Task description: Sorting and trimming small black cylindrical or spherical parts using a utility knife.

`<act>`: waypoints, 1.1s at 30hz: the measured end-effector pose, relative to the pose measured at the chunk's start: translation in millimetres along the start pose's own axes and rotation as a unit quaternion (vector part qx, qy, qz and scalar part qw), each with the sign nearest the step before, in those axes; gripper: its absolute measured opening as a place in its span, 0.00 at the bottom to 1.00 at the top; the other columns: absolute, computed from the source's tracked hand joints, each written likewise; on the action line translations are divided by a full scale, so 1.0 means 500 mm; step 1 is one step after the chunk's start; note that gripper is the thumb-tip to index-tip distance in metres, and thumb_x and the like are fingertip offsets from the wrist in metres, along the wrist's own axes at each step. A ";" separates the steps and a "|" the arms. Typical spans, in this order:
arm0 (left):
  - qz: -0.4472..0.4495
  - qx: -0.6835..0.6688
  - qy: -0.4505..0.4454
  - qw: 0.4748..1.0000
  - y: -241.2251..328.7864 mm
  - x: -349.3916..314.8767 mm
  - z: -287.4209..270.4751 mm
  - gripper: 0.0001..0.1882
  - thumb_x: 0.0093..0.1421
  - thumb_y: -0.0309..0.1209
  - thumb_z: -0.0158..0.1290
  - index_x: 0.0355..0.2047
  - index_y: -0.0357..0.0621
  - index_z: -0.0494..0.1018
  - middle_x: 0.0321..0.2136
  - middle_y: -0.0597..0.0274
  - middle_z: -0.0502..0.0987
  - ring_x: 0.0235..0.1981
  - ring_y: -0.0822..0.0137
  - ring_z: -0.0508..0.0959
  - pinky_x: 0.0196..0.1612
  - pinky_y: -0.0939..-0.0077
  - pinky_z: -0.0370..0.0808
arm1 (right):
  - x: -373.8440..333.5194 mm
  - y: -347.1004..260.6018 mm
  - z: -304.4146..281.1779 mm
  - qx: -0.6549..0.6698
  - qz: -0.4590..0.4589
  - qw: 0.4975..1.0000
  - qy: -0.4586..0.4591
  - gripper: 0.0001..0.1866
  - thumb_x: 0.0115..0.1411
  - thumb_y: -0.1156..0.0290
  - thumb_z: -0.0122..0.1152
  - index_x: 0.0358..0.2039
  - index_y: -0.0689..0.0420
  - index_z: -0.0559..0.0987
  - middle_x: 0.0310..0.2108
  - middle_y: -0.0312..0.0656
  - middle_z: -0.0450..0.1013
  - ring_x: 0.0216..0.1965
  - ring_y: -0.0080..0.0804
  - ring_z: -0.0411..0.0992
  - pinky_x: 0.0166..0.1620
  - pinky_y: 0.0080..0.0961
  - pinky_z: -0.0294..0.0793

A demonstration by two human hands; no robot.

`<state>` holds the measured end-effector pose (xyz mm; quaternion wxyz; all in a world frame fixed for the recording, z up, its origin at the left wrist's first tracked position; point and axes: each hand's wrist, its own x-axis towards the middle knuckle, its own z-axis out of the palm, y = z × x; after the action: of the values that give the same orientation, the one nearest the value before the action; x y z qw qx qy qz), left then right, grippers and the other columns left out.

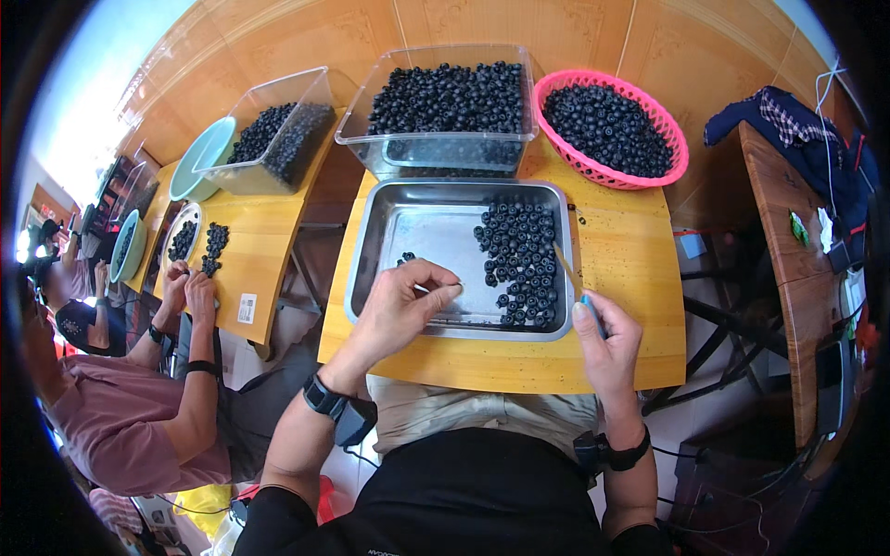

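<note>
A metal tray (371, 199) lies on the wooden table in front of me. Loose blueberries (528, 246) cover its right side, and a few more (406, 258) sit at its left beside my left hand (408, 301). That hand hovers over the tray's front left part, thumb and forefinger pinched together; whatever they may hold is too small to make out. My right hand (607, 343), at the tray's front right corner, grips a slim tool (570, 269) with a blue handle and a narrow tan front part. Its tip points up and left, over the tray's right rim near the berries.
Behind the tray stand a clear plastic bin (371, 148) of blueberries and a pink basket (681, 148) of them. At the left, a co-worker's hands (190, 292) handle berries at another table (246, 264). A brown side table (788, 241) with dark cloth stands at the right.
</note>
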<state>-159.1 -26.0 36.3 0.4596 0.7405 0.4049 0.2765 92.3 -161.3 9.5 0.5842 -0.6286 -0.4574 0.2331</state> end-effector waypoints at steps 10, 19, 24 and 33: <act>0.102 0.345 -0.024 0.933 -0.032 0.059 -0.061 0.09 0.57 0.28 0.59 0.37 0.39 0.81 0.36 0.50 0.80 0.38 0.48 0.81 0.43 0.59 0.77 | -0.001 0.023 -0.034 -0.029 0.014 0.999 0.022 0.21 0.64 0.61 0.66 0.44 0.71 0.80 0.29 0.39 0.77 0.31 0.21 0.70 0.37 0.22 0.72; 0.182 0.294 -0.052 0.937 -0.029 0.134 0.050 0.10 0.57 0.28 0.59 0.39 0.38 0.80 0.39 0.50 0.79 0.41 0.48 0.79 0.45 0.59 0.77 | -0.007 0.018 -0.038 -0.016 0.023 0.999 0.024 0.21 0.63 0.63 0.67 0.44 0.71 0.80 0.28 0.38 0.76 0.30 0.19 0.70 0.36 0.21 0.71; 0.224 0.327 -0.061 0.916 -0.028 0.162 0.071 0.09 0.58 0.27 0.57 0.39 0.39 0.81 0.38 0.51 0.79 0.40 0.49 0.79 0.45 0.60 0.77 | -0.014 0.029 -0.046 -0.023 0.025 0.999 0.029 0.20 0.63 0.63 0.66 0.44 0.71 0.80 0.29 0.38 0.76 0.30 0.20 0.70 0.36 0.21 0.71; 0.208 0.332 -0.067 0.918 -0.028 0.181 0.088 0.10 0.58 0.29 0.58 0.39 0.40 0.81 0.36 0.53 0.77 0.41 0.52 0.77 0.46 0.60 0.76 | -0.020 0.048 -0.052 -0.011 0.050 0.998 0.031 0.20 0.63 0.63 0.66 0.45 0.71 0.80 0.31 0.38 0.76 0.32 0.20 0.70 0.37 0.20 0.71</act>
<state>-82.5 34.4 8.3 0.1458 0.9346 0.2789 0.1657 116.1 -180.9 -10.3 0.5786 -0.6644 -0.4093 0.2374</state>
